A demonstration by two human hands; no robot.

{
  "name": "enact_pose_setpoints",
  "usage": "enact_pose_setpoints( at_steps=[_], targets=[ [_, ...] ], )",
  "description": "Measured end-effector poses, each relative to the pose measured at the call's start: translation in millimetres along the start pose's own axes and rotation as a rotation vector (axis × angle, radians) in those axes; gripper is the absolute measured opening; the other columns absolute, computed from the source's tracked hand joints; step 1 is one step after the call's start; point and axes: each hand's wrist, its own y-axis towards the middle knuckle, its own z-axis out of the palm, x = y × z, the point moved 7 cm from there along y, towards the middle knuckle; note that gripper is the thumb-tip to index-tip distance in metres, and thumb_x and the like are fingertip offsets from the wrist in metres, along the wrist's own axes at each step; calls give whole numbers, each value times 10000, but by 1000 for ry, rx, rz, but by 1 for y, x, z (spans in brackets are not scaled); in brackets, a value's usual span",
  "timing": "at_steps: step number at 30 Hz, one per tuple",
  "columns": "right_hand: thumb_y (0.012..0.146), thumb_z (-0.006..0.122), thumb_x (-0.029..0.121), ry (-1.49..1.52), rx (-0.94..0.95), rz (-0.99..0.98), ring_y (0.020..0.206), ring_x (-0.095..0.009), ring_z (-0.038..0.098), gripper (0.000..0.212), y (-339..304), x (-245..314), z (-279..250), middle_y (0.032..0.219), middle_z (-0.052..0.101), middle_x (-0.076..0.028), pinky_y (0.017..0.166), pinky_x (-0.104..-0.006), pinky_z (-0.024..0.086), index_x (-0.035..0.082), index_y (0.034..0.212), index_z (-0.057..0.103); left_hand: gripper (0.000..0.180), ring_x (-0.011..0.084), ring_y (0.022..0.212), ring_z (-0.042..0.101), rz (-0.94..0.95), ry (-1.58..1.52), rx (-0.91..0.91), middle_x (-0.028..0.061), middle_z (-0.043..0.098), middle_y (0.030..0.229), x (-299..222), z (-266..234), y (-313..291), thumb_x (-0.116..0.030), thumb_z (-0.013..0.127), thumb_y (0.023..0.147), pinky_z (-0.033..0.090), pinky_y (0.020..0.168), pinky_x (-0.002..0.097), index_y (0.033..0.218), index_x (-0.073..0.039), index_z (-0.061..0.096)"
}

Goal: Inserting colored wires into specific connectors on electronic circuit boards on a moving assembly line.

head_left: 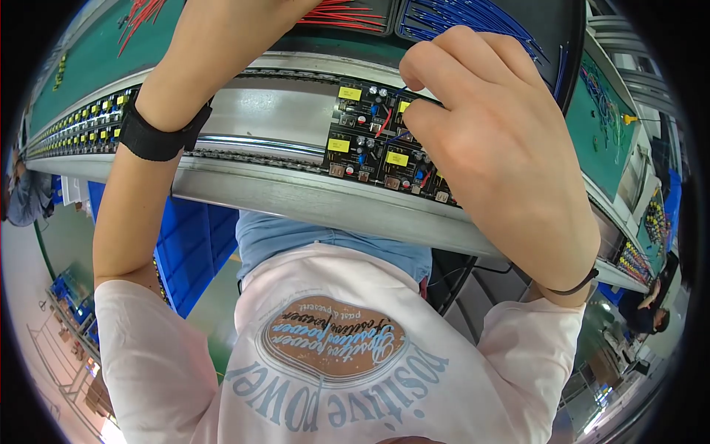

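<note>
My right hand [492,126] is bent over a panel of black circuit boards [355,122] with yellow blocks and small parts. Its thumb and forefinger close on a thin blue wire [401,90], of which only a short piece shows. A short red wire [384,123] stands on the boards beside the thumb, and another blue wire end lies just below it. My left hand [255,18] reaches to the upper edge, close to a tray of red wires [347,16]. The picture's edge cuts off its fingers, so whatever they hold is hidden.
A tray of blue wires [462,18] stands beyond my right hand. The boards sit on a conveyor with a metal front rail [296,196]; more board panels [78,126] line its left stretch. A blue bin [196,244] is below the rail. Another person [651,311] is at the far right.
</note>
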Motion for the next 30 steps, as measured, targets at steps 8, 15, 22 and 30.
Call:
enact_pose_setpoints(
  at_steps=[8,15,22,30],
  targets=[
    [707,667,98,-35,29,-16,981,-265,580,129,3,3,0,981,601,-76,900,-382,465,-2,786,653,142,339,838,717,116,-953,-241,157,738,931,-10,-2,2,25,719,877,575,758,352,1019,37,725],
    [714,668,88,-41,13,-24,971,-254,577,116,-4,-1,6,965,602,-70,902,-372,466,-3,786,658,115,323,813,685,-184,146,-24,144,725,946,-65,-36,-2,-7,730,881,550,725,376,994,14,736],
    [715,668,100,-56,78,11,983,-245,579,128,-3,-2,8,957,608,-65,912,-362,467,-2,791,669,182,188,800,661,-349,-46,36,113,719,974,-78,-39,-71,87,701,889,530,733,292,1042,-4,736],
    [710,661,117,-149,129,37,987,-238,579,131,0,2,5,945,608,-66,914,-357,472,-1,767,663,188,229,660,618,-359,-127,78,70,611,804,-117,-10,-98,10,797,786,486,563,331,952,-66,751]
  ],
)
